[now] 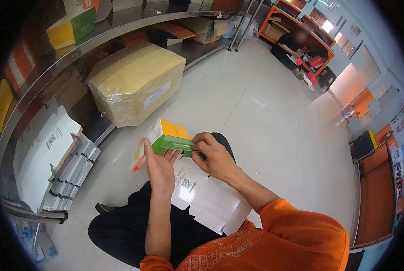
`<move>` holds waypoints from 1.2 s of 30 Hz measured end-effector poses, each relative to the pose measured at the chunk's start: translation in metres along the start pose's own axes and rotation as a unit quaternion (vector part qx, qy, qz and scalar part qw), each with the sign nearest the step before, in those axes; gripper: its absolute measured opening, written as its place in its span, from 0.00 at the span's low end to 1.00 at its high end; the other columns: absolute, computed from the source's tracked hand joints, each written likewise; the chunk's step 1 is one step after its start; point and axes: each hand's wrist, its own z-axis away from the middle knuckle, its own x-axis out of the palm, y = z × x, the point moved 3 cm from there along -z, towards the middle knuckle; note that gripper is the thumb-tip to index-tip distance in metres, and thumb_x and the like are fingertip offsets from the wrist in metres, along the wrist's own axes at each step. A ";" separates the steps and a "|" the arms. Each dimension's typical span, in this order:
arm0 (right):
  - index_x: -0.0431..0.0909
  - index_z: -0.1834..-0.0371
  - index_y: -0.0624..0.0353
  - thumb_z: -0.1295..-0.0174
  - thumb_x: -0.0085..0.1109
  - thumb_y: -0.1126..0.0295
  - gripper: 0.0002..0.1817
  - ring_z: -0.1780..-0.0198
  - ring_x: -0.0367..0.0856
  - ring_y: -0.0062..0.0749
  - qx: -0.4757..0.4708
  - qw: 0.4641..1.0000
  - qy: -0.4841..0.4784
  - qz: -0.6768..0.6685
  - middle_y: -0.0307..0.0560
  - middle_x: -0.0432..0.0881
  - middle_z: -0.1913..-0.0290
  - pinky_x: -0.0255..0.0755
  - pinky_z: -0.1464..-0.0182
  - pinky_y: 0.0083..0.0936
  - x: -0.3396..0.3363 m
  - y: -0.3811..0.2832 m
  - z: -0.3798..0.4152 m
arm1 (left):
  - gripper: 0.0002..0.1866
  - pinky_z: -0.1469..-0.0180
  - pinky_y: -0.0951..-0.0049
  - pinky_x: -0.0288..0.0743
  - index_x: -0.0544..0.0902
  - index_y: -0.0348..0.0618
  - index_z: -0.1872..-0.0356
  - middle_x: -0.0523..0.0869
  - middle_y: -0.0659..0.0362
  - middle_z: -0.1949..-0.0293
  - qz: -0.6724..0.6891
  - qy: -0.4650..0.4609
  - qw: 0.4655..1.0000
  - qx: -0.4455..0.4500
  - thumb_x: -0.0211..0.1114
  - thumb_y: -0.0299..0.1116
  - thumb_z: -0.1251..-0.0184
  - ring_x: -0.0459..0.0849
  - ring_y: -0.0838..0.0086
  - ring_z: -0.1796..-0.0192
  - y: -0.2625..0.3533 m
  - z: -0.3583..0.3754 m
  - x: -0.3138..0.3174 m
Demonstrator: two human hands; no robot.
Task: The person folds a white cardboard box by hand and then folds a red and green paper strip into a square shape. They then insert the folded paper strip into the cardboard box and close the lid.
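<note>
A small yellow and green carton [174, 131] is held up above my lap, partly folded into a box shape. My left hand [159, 169] is wrapped round its near left side, thumb up, with the fingertips under the green panel. At the carton's right end, my right hand [214, 157] pinches the green edge between thumb and fingers. Something blurred, red and white, shows beyond my left thumb; I cannot make out what it is. Flat carton blanks [211, 198], white side up with a printed QR code, lie across my crossed legs below both hands.
Left of me is a stack of flat carton blanks [77, 167]. A large taped cardboard box [134, 86] stands on the floor by the metal-edged shelf [75, 56], which bears more cartons [73, 29]. Far off, a person [290, 47] sits beside an orange shelf unit [321, 56].
</note>
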 end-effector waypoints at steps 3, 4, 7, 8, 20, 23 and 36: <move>0.75 0.64 0.62 0.44 0.65 0.75 0.09 0.64 0.82 0.44 -0.014 1.000 -0.001 0.006 0.48 0.76 0.53 0.79 0.64 0.36 0.003 -0.001 0.002 | 0.23 0.38 0.64 0.68 0.74 0.44 0.37 0.79 0.55 0.43 -0.014 0.124 0.992 -0.010 0.57 0.48 0.23 0.76 0.70 0.40 -0.002 0.005 0.007; 0.75 0.63 0.62 0.44 0.66 0.76 0.09 0.63 0.82 0.44 -0.005 1.000 -0.012 0.020 0.48 0.76 0.53 0.79 0.63 0.36 0.002 -0.003 0.001 | 0.21 0.41 0.66 0.71 0.75 0.42 0.39 0.80 0.57 0.44 -0.020 0.107 0.994 0.027 0.58 0.46 0.23 0.78 0.71 0.42 -0.008 0.004 0.004; 0.76 0.63 0.61 0.46 0.67 0.78 0.10 0.60 0.82 0.43 0.011 1.000 -0.016 0.017 0.47 0.79 0.55 0.79 0.61 0.34 0.003 -0.005 0.001 | 0.18 0.42 0.67 0.73 0.77 0.40 0.41 0.82 0.58 0.47 -0.073 0.070 0.992 0.080 0.58 0.41 0.22 0.80 0.72 0.44 -0.016 0.004 0.001; 0.77 0.65 0.60 0.47 0.68 0.80 0.10 0.59 0.82 0.41 0.012 1.000 -0.009 0.002 0.47 0.81 0.58 0.78 0.59 0.32 0.003 -0.004 0.000 | 0.17 0.40 0.65 0.72 0.78 0.40 0.41 0.83 0.57 0.47 -0.116 0.049 0.987 0.100 0.58 0.39 0.22 0.80 0.72 0.45 -0.018 0.004 0.001; 0.81 0.68 0.70 0.34 0.66 0.71 0.11 0.67 0.81 0.21 0.340 0.889 0.003 -0.306 0.44 0.83 0.68 0.84 0.56 0.23 0.006 0.017 -0.014 | 0.17 0.53 0.71 0.80 0.82 0.33 0.46 0.89 0.55 0.59 -0.369 -0.053 0.925 0.067 0.68 0.29 0.32 0.86 0.74 0.59 -0.014 -0.007 -0.007; 0.81 0.67 0.71 0.34 0.67 0.69 0.13 0.67 0.80 0.20 0.357 0.878 0.009 -0.320 0.45 0.82 0.68 0.84 0.55 0.23 0.005 0.022 -0.018 | 0.15 0.56 0.72 0.79 0.84 0.32 0.49 0.89 0.53 0.61 -0.330 -0.006 0.942 0.058 0.68 0.30 0.32 0.86 0.74 0.60 -0.017 -0.013 -0.021; 0.85 0.65 0.67 0.37 0.70 0.73 0.07 0.69 0.77 0.18 0.265 0.944 -0.003 -0.196 0.41 0.79 0.68 0.69 0.72 0.16 0.012 0.017 -0.014 | 0.14 0.57 0.75 0.79 0.87 0.33 0.53 0.89 0.56 0.64 -0.261 0.052 0.961 -0.075 0.70 0.35 0.32 0.84 0.77 0.61 -0.030 -0.008 -0.014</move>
